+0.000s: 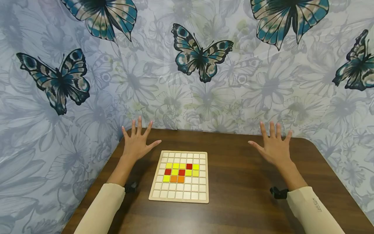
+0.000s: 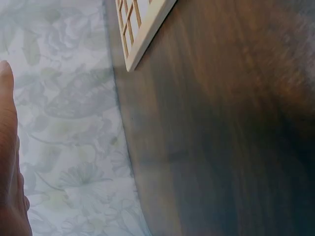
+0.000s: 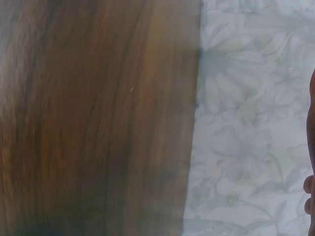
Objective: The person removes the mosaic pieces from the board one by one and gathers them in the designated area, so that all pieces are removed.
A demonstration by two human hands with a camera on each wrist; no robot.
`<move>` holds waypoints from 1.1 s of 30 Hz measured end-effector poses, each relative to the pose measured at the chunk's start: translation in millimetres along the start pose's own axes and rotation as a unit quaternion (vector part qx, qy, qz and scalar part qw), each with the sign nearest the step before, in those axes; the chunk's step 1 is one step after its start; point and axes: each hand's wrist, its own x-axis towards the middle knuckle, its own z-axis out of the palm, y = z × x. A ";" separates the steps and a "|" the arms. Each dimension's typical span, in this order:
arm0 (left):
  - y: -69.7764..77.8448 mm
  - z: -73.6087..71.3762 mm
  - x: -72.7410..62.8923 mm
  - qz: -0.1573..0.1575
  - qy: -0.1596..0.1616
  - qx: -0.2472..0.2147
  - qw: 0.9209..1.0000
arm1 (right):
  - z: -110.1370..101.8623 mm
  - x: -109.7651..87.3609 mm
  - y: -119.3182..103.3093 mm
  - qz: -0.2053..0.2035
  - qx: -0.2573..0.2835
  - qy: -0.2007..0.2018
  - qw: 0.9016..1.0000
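Both hands are raised with fingers spread and nothing in them. My left hand point(image 1: 135, 146) hovers over the table's left side, beyond and left of a square wooden tile board point(image 1: 208, 182). Across the table, my right hand point(image 1: 276, 148) is held up well to the right of that board. Most of the board's squares are white; a patch of yellow tiles point(image 1: 175, 172), red tiles point(image 1: 189, 166) and orange tiles point(image 1: 180, 179) sits around its middle. In the left wrist view a corner of the board point(image 2: 142, 42) shows at the top, and part of the left hand point(image 2: 7, 162) at the left edge.
A dark brown wooden table point(image 1: 233, 195) with rounded far corners stands against a pale floral wall covering point(image 1: 204, 107) printed with teal butterflies point(image 1: 201, 57). A black band point(image 1: 279, 192) is at the right wrist, another black band point(image 1: 130, 187) at the left.
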 end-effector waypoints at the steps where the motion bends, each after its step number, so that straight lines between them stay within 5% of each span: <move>1: 1.3 -1.1 -2.0 0.002 0.002 -0.004 1.000 | -1.1 -0.9 -2.2 -0.002 0.004 0.002 1.000; 9: 11.8 -6.7 -27.4 0.026 0.005 -0.056 0.998 | -10.0 -12.8 -25.8 -0.020 0.040 0.009 0.999; 20: 28.1 -15.4 -62.0 0.042 -0.043 -0.076 0.995 | -10.4 -29.5 -62.3 -0.043 0.118 0.023 0.992; 33: 37.6 -19.3 -95.8 0.066 -0.087 -0.104 0.989 | -1.3 -43.2 -108.9 -0.082 0.238 0.028 0.967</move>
